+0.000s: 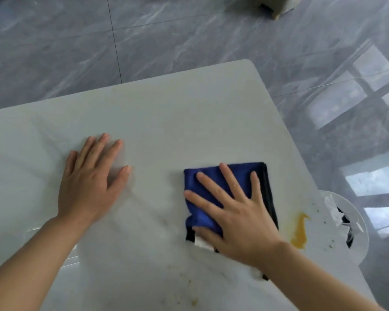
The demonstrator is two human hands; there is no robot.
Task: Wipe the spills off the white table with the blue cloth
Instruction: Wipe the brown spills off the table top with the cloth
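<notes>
Grey floor; bin beside white table.

Grey marbled floor tiles shine with window reflections. A white bin stands just beyond the table's right edge, crumpled scraps inside.

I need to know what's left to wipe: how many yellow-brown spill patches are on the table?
2: a big spill right of the blue cloth, a small spot at the near edge. The right hand may hide more.
</notes>
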